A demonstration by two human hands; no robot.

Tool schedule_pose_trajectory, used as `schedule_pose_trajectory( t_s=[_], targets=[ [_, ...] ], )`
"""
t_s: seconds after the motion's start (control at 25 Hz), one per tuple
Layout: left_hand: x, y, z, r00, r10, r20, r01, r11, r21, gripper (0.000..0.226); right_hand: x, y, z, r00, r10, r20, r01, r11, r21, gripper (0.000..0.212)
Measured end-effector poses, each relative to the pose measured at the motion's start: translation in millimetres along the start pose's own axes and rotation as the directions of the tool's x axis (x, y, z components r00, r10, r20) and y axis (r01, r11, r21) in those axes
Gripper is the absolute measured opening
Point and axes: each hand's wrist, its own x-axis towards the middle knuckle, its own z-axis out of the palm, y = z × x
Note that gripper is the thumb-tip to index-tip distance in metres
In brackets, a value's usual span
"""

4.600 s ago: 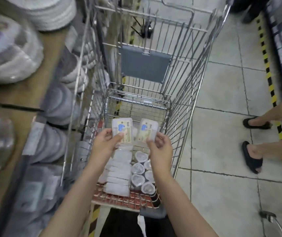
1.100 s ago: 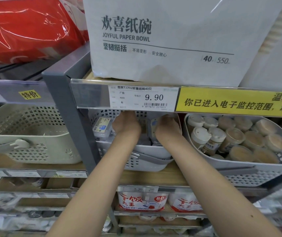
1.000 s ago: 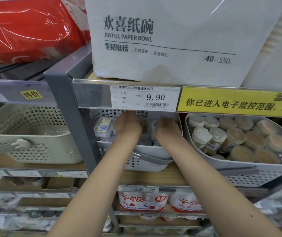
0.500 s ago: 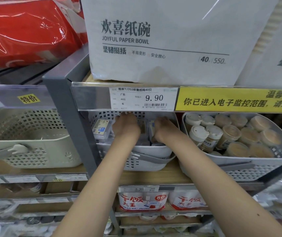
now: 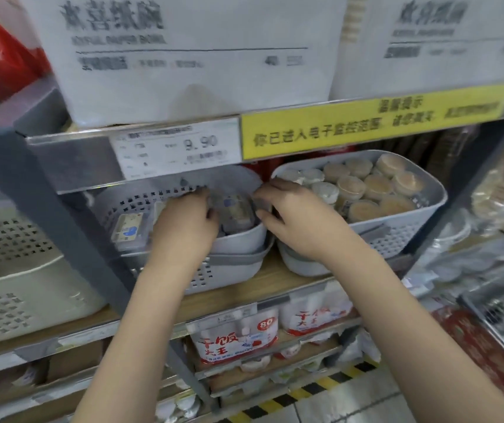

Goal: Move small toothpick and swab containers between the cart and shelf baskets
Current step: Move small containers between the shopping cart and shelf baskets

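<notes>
Shelf bay, head view, frame motion-blurred. Large white paper-bowl cartons (image 5: 189,56) sit on the upper shelf; below their front edge runs a price rail with a white 9.90 tag (image 5: 177,148) and a yellow notice strip (image 5: 375,126).

On the wooden shelf (image 5: 275,279) beneath stand three perforated baskets. Cream basket (image 5: 15,288) at far left, beyond the grey upright (image 5: 61,227). Grey middle basket (image 5: 232,239) directly under the price tag. Grey right basket (image 5: 427,206) just beside it, packed with round lidded toothpick jars (image 5: 363,184), white-capped ones at its left end.

Both hands reach into the middle basket. Between them lies a clear rectangular swab box (image 5: 235,209), label up, against the basket's right-front wall. Left hand (image 5: 186,221) is at the box's left end, fingers curled down over it; right hand (image 5: 290,215) at the right end, fingertips bent in against that edge. Blur and the hands themselves hide the contact lines, so I cannot tell for either hand whether it grasps the box or only touches it.

A second swab box (image 5: 130,230) with a blue mark on its label leans at the basket's left side, apart from the left hand, wrist passing just beside it.

Lower shelf: red-and-white packs (image 5: 235,340).
</notes>
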Motion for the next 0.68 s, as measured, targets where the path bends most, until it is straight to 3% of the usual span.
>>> schedule_pose_trajectory(
  t_s=[0.08,0.16,0.32,0.44,0.56,0.68],
  targets=[
    [-15,25,-1,0.993,0.09,-0.082,-0.089,0.996,0.022,0.029,-43,15,-14,0.989,0.034,-0.14,-0.038,0.999,-0.022,0.031],
    [-28,60,8,0.955,0.256,-0.152,-0.264,0.964,-0.034,0.027,-96,40,-23,0.963,0.159,-0.22,-0.171,0.984,-0.039,0.032],
    [-53,145,52,0.779,0.613,-0.133,-0.626,0.772,-0.112,0.03,-213,94,-37,0.857,0.443,-0.261,-0.467,0.884,-0.033,0.034],
    [-80,222,97,0.617,0.787,0.003,-0.771,0.605,-0.197,0.024,-307,129,-51,0.718,0.646,-0.258,-0.669,0.743,-0.003,0.03],
    [-111,288,146,0.457,0.881,0.12,-0.836,0.472,-0.281,0.025,-393,149,-60,0.532,0.804,-0.267,-0.827,0.561,0.043,0.021],
    [-137,335,190,0.385,0.883,0.269,-0.769,0.468,-0.435,0.033,-459,163,-55,0.323,0.92,-0.223,-0.931,0.351,0.102,0.023]
  ],
)
